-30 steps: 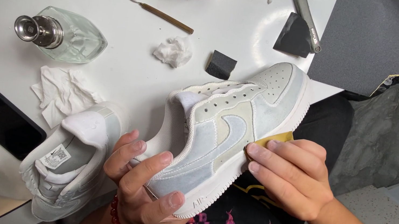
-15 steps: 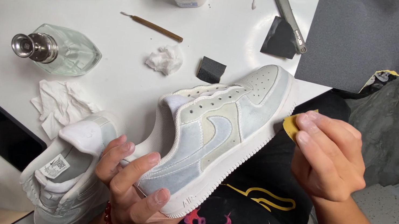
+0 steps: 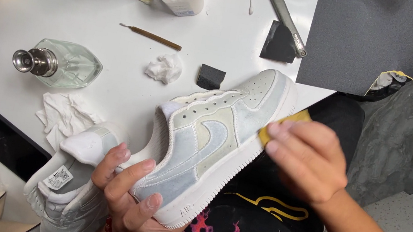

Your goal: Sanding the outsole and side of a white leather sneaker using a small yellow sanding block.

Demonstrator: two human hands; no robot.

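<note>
Holding one sneaker (image 3: pixel 216 143), two hands: left (image 3: pixel 132 199), right (image 3: pixel 306 159), second sneaker (image 3: pixel 67 185) beside.

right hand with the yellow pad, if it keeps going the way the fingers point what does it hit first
The right hand points left and slightly up, with its yellow pad already at the midsole of the pale sneaker that the left hand holds. It would probably press into that sneaker's side at once; depth is unclear.

Pale grey-blue sneaker held over the lap, side panel up.

Left hand (image 3: pixel 132 199) grips the sneaker (image 3: pixel 212 145) at the heel; right hand (image 3: pixel 306 159) presses a small yellow pad (image 3: pixel 284 127) against the midsole near the toe. A second sneaker (image 3: pixel 64 187) lies on the white table (image 3: pixel 115 54), beside a glass bottle (image 3: pixel 57 64).
</note>
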